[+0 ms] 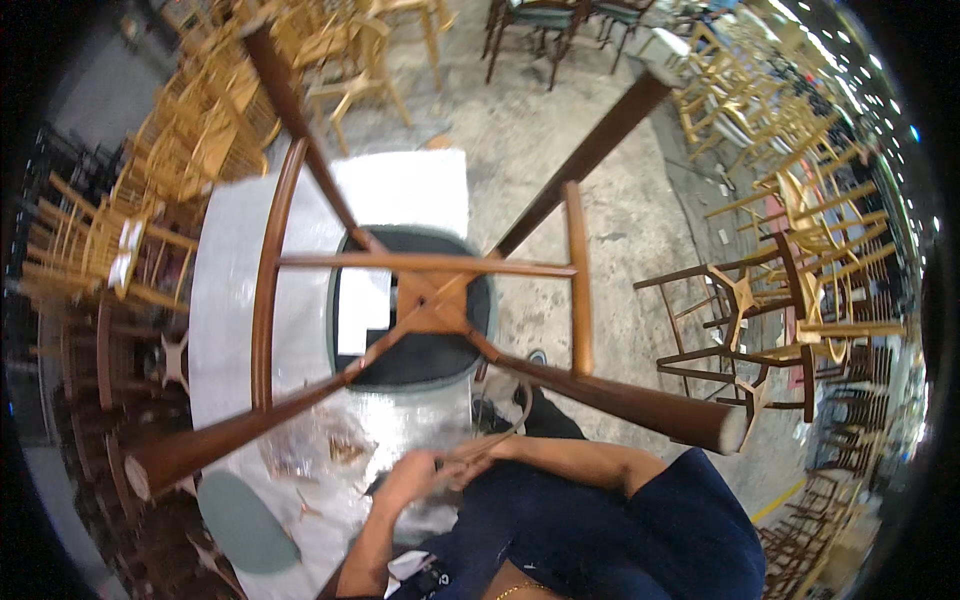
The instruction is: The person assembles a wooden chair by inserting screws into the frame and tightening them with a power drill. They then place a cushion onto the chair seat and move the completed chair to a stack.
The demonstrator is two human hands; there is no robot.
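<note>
An upside-down wooden chair [432, 303] stands in front of me, its brown legs pointing up toward the camera. Its dark seat underside [420, 358] carries a white paper sheet [363, 312] beside the cross-shaped wooden brace. Close to my body, below the seat, my left hand [408, 480] is closed around a thin brownish strip [505, 432]. My right hand [475, 464] grips the same strip just to the right, fingers partly hidden. From my hands the strip curves up toward the near right leg. Whether it is a hose or a band, I cannot tell.
White sheeting covers the table [230, 250] under the chair. On it lie a green oval seat pad [247, 522] and clear plastic bags [345, 448]. Pale wooden chairs [200, 150] crowd the far left; dark frames [735, 300] and more chairs stand at right on the concrete floor.
</note>
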